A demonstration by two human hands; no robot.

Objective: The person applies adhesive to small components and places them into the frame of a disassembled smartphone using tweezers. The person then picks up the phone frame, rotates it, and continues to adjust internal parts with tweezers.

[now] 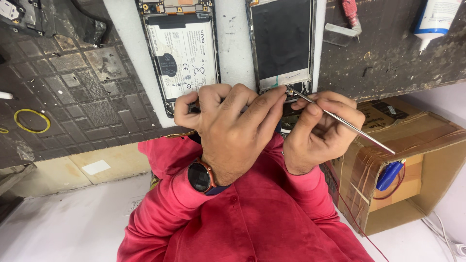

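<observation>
Right hand (318,131): closed in a pen-like pinch on thin metal tweezers (342,120); the tip meets the lower edge of an opened phone frame (281,46) at the hand's 11 o'clock, and the shaft runs out toward 4 o'clock.

Left hand (228,128): curled, fingers bent; the forefinger reaches toward 2 o'clock to just beside the tweezer tip, the other fingers rest on the lower end of a second opened phone (180,51). Whether it grips anything cannot be told. A dark round wristwatch (200,176) sits on this wrist, at 7 o'clock.

Second phone: back removed, white battery exposed, lying at 11 o'clock from the left hand, parallel to the phone frame. Both rest on a white pad (234,43) on the table (383,63).

Dark gridded work mat (82,97): at 9 o'clock of the hands, bearing a yellow ring (32,121).

White tube with blue band (435,18): at 2 o'clock, well apart.

Open cardboard box (412,160): at 4 o'clock, holding a blue object (390,175) with red wire.

Red sleeves (242,223): at 6 o'clock.
</observation>
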